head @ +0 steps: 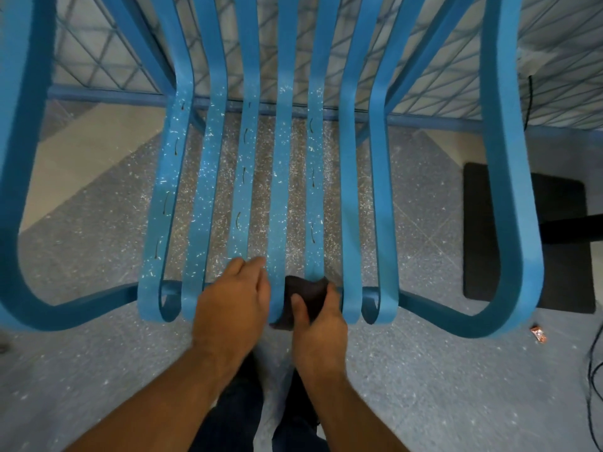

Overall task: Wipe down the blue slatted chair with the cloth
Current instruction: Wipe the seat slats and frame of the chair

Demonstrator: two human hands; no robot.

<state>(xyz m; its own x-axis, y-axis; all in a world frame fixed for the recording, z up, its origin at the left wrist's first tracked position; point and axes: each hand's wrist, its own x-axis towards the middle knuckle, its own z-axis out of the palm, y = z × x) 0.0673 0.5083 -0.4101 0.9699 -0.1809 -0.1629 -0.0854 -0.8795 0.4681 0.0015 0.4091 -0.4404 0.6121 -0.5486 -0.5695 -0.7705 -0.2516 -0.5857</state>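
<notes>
The blue slatted chair [280, 177] fills the view, its seat slats speckled with pale flecks and running toward me. My right hand [321, 324] grips a dark cloth [305, 293] bunched over the front curl of a slat right of centre. My left hand [233, 301] rests flat on the front end of a middle-left slat, its fingers straight and pointing away from me.
Blue armrest loops [512, 190] curve down on both sides. A black mat [554, 223] lies on the speckled floor at the right, with a dark cable [592, 370] and a small orange scrap [538, 334] near it. A wire-mesh fence [98, 53] stands behind.
</notes>
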